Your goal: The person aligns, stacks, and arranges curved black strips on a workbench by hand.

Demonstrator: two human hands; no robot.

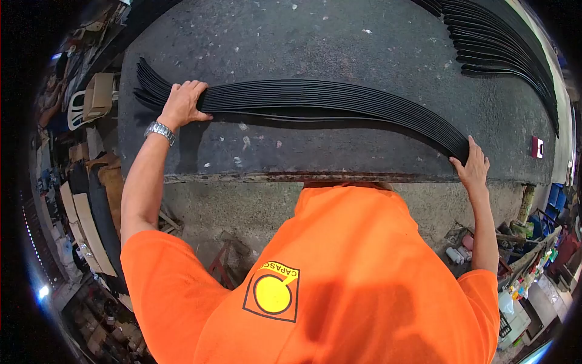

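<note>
A long stack of thin black strips (315, 97) lies in a curve across the dark tabletop (315, 39). Near the stack's left end, my left hand (183, 104) grips it, fingers over the far edge and thumb at the near edge. Beyond that hand, the strip ends fan apart. My right hand (474, 165) is closed around the right end, its thumb at the near side. One strip along the near edge sags apart from the others in the middle. My palms hide parts of the strips.
More black strips (497, 45) lie fanned at the table's far right. A small dark red and white object (537, 147) sits near the right edge. Left of the table are a cardboard box (99, 96) on a white chair (76, 110) and leaning boards; clutter stands at right.
</note>
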